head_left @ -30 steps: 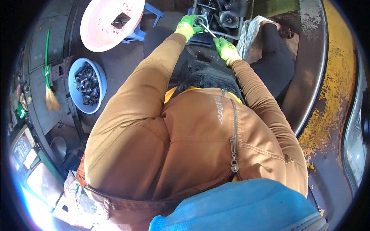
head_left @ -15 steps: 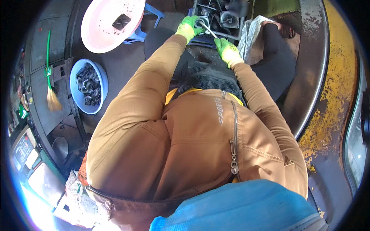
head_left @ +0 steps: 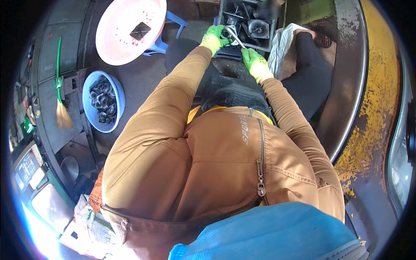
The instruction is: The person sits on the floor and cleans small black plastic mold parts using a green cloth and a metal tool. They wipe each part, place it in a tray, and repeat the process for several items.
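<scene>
My left hand (head_left: pixel 212 39), in a green-and-yellow glove, is closed around a small dark part with a round opening (head_left: pixel 225 33). In my right hand (head_left: pixel 256 65), gloved the same way, is a slim, pale metal tool (head_left: pixel 237 38), whose exact kind I cannot make out. Its far end reaches the part at the opening; whether it touches is too small to tell. Just beyond both hands stands a dark crate (head_left: pixel 269 41) with several black, square-flanged moulded parts (head_left: pixel 258 29) in it.
To the left, a pink basin (head_left: pixel 105 26) with dark scraps and a black square piece rests by a blue stool (head_left: pixel 175 19). Below it stands a blue tub (head_left: pixel 122 104) of black parts. A broom (head_left: pixel 63 113) leans on grey cabinets. Worn yellow metal (head_left: pixel 372 99) edges the right.
The whole view has shifted slightly, so things at left appear a little lower and farther right. The tool points more steeply in my right hand. Both hands keep their holds.
</scene>
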The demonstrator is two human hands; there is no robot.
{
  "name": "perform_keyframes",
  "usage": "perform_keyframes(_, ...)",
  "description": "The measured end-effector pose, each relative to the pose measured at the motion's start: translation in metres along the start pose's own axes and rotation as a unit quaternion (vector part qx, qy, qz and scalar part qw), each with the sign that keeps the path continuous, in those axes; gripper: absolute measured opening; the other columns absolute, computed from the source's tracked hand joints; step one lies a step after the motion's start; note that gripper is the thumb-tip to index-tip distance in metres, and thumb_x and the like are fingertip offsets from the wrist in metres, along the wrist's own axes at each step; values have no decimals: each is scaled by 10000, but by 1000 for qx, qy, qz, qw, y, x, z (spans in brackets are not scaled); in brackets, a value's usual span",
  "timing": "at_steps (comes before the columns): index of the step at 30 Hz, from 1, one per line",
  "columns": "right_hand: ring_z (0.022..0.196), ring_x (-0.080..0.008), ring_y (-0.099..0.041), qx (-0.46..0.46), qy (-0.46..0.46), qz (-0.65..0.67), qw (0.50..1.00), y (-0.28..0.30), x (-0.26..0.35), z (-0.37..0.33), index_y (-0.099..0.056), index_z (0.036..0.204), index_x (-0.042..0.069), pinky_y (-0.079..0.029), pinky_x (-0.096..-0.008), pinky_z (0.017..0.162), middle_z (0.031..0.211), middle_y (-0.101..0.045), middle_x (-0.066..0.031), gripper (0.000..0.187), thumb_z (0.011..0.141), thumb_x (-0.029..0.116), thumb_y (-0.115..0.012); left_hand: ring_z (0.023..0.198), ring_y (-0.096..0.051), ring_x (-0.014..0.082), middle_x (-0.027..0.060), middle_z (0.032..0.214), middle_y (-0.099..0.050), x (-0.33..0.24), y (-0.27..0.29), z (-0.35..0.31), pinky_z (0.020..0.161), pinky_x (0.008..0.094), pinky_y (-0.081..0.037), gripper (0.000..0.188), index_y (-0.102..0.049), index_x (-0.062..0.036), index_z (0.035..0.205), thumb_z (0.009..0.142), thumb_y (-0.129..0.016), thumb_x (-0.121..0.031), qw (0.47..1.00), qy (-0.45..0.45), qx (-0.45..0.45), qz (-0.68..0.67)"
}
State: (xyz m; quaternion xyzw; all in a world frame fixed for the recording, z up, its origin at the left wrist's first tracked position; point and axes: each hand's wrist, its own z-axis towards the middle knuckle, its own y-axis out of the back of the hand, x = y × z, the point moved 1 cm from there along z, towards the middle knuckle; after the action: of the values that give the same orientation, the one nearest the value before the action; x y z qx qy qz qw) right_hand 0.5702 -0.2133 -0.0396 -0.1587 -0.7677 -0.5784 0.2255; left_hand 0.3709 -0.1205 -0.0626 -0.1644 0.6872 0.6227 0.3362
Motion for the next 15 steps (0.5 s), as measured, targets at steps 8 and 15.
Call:
perform_keyframes(8, 1009, -423, -564, -134, -5, 173, 976, 37, 10, 4, -626, 1053, 69, -440, -462, 850, 1043, -620, -220, 402, 958, 398, -415, 1030, -619, 278, 149, 1095, -664, 15, 50, 29, 874, 357, -483, 673, -601, -31, 1191, 637, -814, -349, 952, 216, 50, -213)
perform_keyframes(15, 391, -59, -316, -30, -178, 542, 821, 75, 33, -8, -553, 746, 128, -227, -235, 369, 534, -417, 60, 371, 956, 429, -498, 1063, -594, 279, 189, 1223, -592, 51, 122, 165, 901, 352, -446, 712, -535, -14, 1281, 734, -729, -426, 937, 221, -167, -214)
